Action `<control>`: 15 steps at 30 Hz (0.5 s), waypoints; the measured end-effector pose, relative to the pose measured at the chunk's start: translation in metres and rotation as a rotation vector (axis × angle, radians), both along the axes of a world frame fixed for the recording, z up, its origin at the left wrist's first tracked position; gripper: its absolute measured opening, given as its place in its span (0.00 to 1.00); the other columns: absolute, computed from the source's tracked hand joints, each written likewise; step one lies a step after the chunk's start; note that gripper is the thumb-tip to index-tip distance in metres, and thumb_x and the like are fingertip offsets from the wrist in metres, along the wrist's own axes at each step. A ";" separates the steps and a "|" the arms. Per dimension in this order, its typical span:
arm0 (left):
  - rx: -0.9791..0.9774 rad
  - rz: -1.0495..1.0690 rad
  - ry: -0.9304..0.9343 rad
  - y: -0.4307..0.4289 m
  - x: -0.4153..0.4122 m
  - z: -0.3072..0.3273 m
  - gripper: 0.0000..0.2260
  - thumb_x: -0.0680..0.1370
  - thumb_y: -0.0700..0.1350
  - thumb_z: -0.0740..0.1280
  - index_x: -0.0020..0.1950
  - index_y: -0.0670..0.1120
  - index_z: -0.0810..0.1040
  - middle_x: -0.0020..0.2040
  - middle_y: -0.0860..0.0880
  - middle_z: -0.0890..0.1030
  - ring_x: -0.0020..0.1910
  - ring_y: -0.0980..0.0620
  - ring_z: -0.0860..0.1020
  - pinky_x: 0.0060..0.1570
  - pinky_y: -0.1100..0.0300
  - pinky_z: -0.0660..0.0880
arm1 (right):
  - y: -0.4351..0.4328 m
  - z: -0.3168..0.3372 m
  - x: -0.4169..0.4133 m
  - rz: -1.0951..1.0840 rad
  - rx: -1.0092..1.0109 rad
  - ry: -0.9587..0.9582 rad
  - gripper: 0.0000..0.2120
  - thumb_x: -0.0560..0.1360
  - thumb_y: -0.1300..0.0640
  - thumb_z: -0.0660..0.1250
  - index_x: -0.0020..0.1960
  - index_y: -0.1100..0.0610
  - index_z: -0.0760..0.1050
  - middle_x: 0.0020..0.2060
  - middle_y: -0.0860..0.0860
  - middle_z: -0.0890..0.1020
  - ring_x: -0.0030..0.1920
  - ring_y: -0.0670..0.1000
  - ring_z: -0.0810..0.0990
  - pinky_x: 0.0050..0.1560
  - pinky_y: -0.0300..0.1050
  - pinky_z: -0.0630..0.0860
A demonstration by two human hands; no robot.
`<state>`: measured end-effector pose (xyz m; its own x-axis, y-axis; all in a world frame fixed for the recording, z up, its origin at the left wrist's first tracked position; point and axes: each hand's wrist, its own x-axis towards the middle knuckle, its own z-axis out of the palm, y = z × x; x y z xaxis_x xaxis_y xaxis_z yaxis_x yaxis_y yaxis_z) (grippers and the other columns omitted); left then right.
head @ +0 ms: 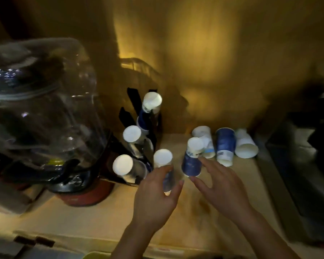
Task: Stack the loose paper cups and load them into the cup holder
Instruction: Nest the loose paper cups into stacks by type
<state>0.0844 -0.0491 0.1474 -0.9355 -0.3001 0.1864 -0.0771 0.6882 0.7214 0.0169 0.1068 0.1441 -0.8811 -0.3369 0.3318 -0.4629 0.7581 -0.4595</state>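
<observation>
A person's left hand (153,197) is gripping 1 upside-down cup (164,165) beside the black holder (138,116), while the open right hand (219,186) is reaching for the next cup (192,157), best grasped squarely.

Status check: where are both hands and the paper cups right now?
Left hand gripping an upside-down paper cup stack. Right hand open, beside the inverted blue paper cup. Three cups lying loose behind. Black cup holder partly loaded.

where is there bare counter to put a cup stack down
Bare counter lies in front of the red base, left of the left hand. Crowded: lying cups at the back, cup holder alongside.
</observation>
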 end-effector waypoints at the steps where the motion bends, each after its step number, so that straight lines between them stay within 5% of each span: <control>1: -0.003 -0.011 0.004 0.009 -0.010 0.001 0.20 0.72 0.60 0.64 0.62 0.55 0.72 0.58 0.56 0.78 0.54 0.57 0.75 0.52 0.59 0.72 | 0.010 0.001 -0.008 -0.019 -0.002 0.002 0.25 0.68 0.46 0.71 0.62 0.55 0.73 0.53 0.54 0.83 0.50 0.55 0.81 0.47 0.47 0.74; 8: -0.020 -0.008 0.052 0.041 -0.079 0.008 0.16 0.73 0.59 0.64 0.59 0.58 0.72 0.54 0.60 0.78 0.50 0.62 0.73 0.45 0.62 0.68 | 0.051 0.006 -0.067 -0.050 -0.046 0.034 0.25 0.70 0.45 0.69 0.63 0.54 0.71 0.55 0.53 0.82 0.52 0.55 0.80 0.49 0.52 0.78; 15: -0.074 0.061 0.055 0.040 -0.118 0.001 0.16 0.73 0.58 0.64 0.58 0.56 0.72 0.56 0.54 0.80 0.52 0.53 0.77 0.45 0.58 0.71 | 0.051 0.001 -0.117 0.023 -0.036 0.042 0.23 0.71 0.44 0.66 0.62 0.52 0.70 0.54 0.52 0.80 0.51 0.54 0.79 0.46 0.48 0.74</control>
